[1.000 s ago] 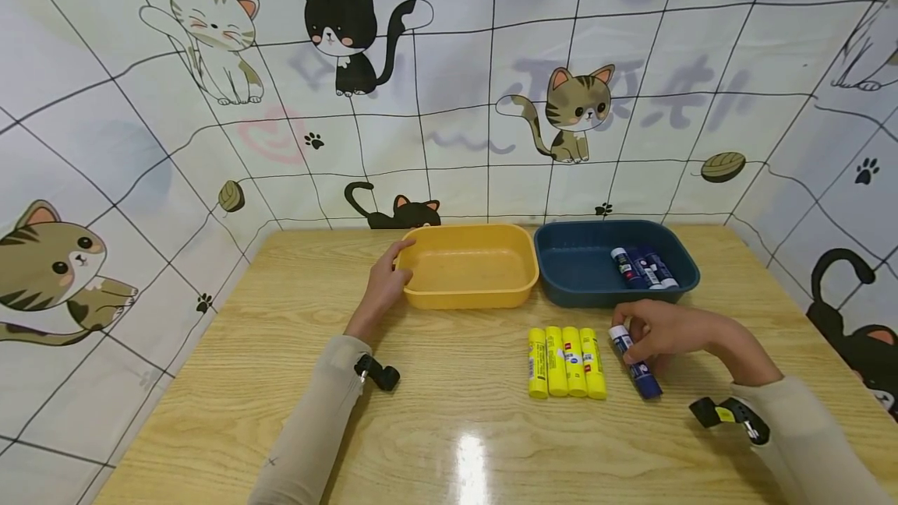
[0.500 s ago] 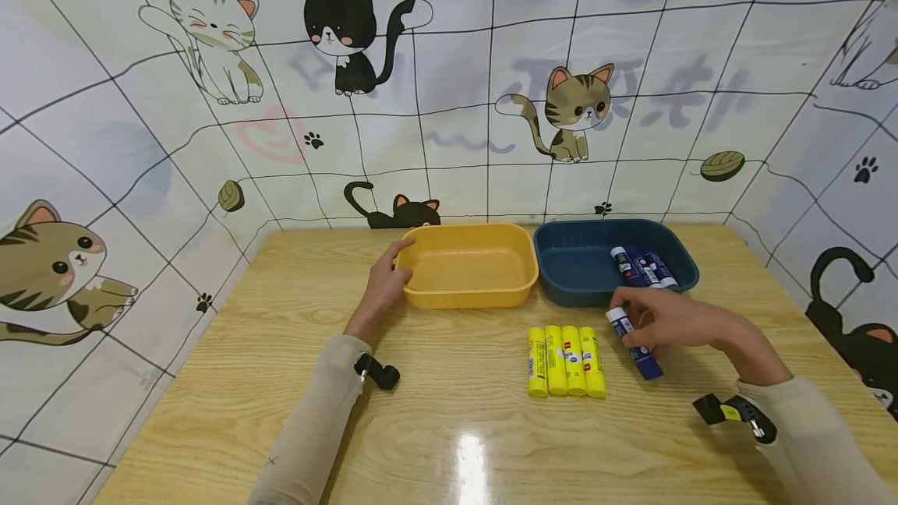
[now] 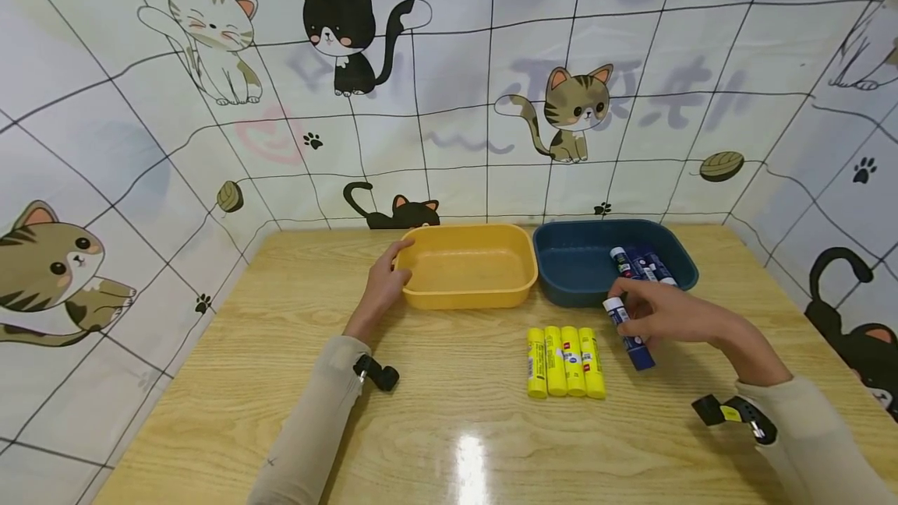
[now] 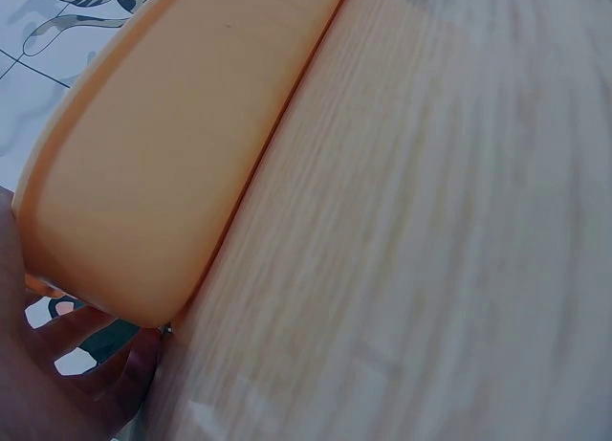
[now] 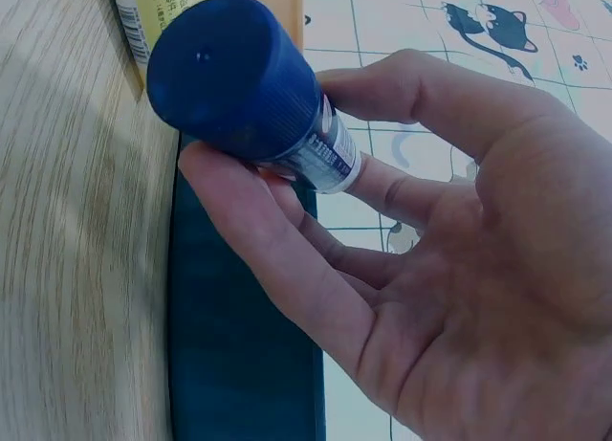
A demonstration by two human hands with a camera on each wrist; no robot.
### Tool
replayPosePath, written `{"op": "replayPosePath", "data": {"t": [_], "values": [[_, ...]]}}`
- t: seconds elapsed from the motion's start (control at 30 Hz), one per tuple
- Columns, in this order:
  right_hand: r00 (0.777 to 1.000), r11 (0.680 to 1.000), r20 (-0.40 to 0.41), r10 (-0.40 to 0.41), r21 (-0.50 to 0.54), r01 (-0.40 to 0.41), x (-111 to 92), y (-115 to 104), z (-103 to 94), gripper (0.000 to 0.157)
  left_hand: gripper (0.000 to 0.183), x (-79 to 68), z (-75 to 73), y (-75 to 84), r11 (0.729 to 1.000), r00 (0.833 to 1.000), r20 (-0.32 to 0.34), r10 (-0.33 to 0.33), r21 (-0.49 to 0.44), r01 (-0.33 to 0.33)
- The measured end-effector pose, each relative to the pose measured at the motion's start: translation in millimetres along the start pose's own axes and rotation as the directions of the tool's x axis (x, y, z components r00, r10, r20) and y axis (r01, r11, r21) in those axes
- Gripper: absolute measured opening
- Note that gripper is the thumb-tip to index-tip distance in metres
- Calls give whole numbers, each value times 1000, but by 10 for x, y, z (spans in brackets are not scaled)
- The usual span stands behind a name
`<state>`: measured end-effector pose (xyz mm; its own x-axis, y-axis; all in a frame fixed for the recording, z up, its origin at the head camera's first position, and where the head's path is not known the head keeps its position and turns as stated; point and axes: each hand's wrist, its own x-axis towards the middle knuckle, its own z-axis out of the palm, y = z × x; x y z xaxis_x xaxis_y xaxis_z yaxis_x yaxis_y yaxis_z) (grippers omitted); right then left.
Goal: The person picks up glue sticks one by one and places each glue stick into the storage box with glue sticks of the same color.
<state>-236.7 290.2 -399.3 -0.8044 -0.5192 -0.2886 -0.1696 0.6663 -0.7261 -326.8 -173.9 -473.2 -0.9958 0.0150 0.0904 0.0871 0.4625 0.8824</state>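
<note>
My right hand (image 3: 669, 314) pinches a dark blue glue stick (image 3: 631, 337) between thumb and fingers, its white end tilted up toward the blue bin (image 3: 571, 291). The right wrist view shows its ribbed blue cap (image 5: 215, 73) close up. The hand is just in front of that bin, where several similar blue glue sticks (image 3: 641, 267) lie at the right. My left hand (image 3: 384, 280) grips the left end of a yellow bin (image 3: 466, 301); its fingers curl by the bin's corner in the left wrist view. Several yellow glue sticks (image 3: 565, 362) lie side by side on the table.
The two bins stand side by side at the back of the wooden table (image 3: 421, 427). Behind and beside it hangs a white sheet (image 3: 456, 61) with a grid and cartoon cats.
My right hand has lifted the blue glue stick off the table and carried it slightly up and back toward the blue bin. The left hand stays on the yellow bin.
</note>
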Motion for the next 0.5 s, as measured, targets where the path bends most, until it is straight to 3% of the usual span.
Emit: {"op": "replayPosePath", "data": {"t": [0.5], "values": [[999,1000,-52,-14,-8,13,-17,-79,-54,40,68,-11,9,12,1000,1000,-1,13,12,-13]]}}
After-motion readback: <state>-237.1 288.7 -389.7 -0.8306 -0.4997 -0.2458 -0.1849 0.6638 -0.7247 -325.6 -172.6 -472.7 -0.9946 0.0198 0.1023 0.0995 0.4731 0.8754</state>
